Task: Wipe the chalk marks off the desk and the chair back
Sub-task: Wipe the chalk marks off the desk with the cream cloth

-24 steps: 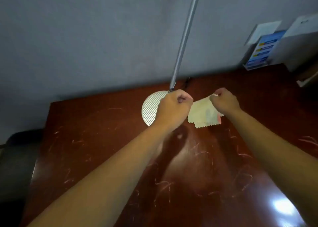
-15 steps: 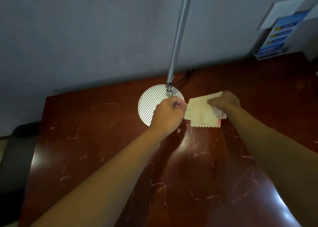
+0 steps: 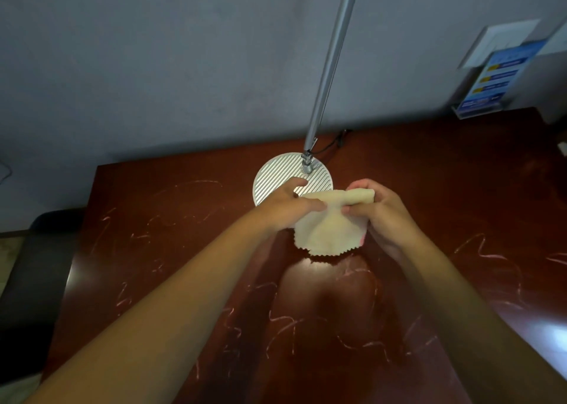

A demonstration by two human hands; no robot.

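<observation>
One camera only, worn on the person's head, looking forward and steeply down at the desk (image 3: 129, 250) from close above, facing the far wall (image 3: 153, 66); both forearms reach in from the near edge.

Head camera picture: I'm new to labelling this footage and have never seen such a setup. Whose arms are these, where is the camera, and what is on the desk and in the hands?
No machine here: the camera sits on a person's head and looks forward and down, so the two bare arms entering from below are that person's own. The left hand and the right hand both grip a pale cloth with a zigzag edge, bunched and lifted just above the desk. The desk is dark red-brown and glossy, scribbled all over with pale chalk marks, none visibly wiped yet. Behind the hands stands a lamp's round ribbed base with its metal pole rising toward the grey wall. A blue leaflet stand sits at the far right.
</observation>
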